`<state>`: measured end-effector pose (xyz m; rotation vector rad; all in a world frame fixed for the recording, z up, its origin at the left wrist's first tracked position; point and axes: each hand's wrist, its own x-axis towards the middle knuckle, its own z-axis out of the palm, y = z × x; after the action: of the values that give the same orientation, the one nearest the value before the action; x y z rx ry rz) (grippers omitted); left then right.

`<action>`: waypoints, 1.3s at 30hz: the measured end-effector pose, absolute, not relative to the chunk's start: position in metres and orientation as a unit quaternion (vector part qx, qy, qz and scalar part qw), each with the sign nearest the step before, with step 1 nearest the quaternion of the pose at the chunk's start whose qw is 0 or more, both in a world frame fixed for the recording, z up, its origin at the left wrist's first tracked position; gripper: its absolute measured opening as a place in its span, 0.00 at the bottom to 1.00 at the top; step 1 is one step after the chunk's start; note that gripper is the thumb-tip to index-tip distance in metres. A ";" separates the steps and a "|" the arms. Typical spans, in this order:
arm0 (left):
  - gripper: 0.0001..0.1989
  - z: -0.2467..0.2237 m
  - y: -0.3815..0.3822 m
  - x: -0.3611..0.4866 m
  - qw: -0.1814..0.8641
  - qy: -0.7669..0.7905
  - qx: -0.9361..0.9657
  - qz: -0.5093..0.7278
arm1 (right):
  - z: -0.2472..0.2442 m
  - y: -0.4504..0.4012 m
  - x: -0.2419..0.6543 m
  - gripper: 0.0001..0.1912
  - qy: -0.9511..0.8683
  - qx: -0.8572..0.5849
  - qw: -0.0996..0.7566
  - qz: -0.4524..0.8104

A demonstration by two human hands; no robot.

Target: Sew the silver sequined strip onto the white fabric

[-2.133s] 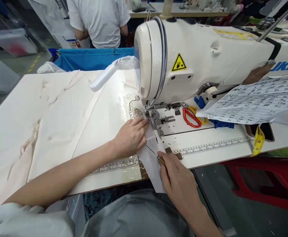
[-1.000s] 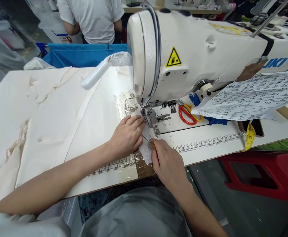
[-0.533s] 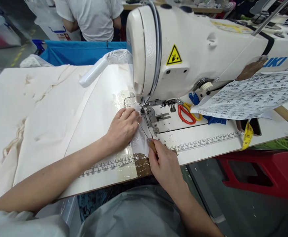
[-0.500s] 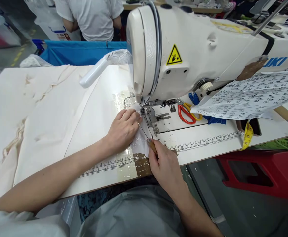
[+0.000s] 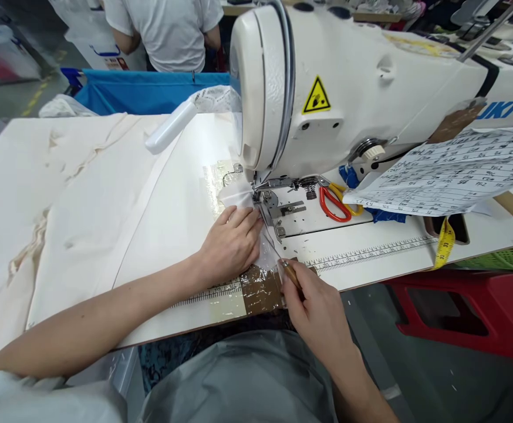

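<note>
A thin white piece of fabric (image 5: pixel 239 197) lies under the needle area of the white sewing machine (image 5: pixel 344 88) and runs toward me. My left hand (image 5: pixel 234 238) rests on it just left of the presser foot (image 5: pixel 256 195), fingers close together and laid down on the cloth. The undersides of those fingers are hidden. In my right hand (image 5: pixel 316 302), near the table's front edge, is an awl (image 5: pixel 292 274) with a wooden handle. Its thin metal shaft points up and left along the fabric, close to my left fingertips; where the tip ends is hard to make out.
Scissors with red and yellow handles (image 5: pixel 334 204) lie right of the needle, beside a written paper sheet (image 5: pixel 454 173). A yellow tape measure (image 5: pixel 444 244) hangs over the front edge. Pale cloth (image 5: pixel 84 194) covers the left side. A person in white (image 5: pixel 168 32) is beyond the table.
Both hands have moved toward me and slightly right, the right one farther. More fabric shows behind my left fingers. The awl stays in my right hand.
</note>
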<state>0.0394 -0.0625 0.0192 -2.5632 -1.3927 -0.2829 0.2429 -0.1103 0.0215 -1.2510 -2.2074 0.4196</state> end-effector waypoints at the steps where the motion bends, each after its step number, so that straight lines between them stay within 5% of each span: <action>1: 0.23 0.019 -0.063 0.040 0.104 -0.473 -0.870 -0.095 | 0.021 -0.110 0.248 0.14 -0.816 -0.476 0.285 0.162; 34: 0.23 0.027 -0.069 0.043 0.056 -0.473 -0.878 -0.039 | 0.018 -0.110 0.262 0.19 -0.707 -0.542 0.346 0.295; 39: 0.22 0.025 -0.063 0.040 0.053 -0.483 -0.873 -0.046 | 0.015 -0.103 0.250 0.12 -0.766 -0.456 0.380 0.247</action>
<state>0.0403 -0.0629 0.0248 -2.6534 -1.4691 -0.1408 0.2504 -0.1030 0.0148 -1.1636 -1.9567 0.6314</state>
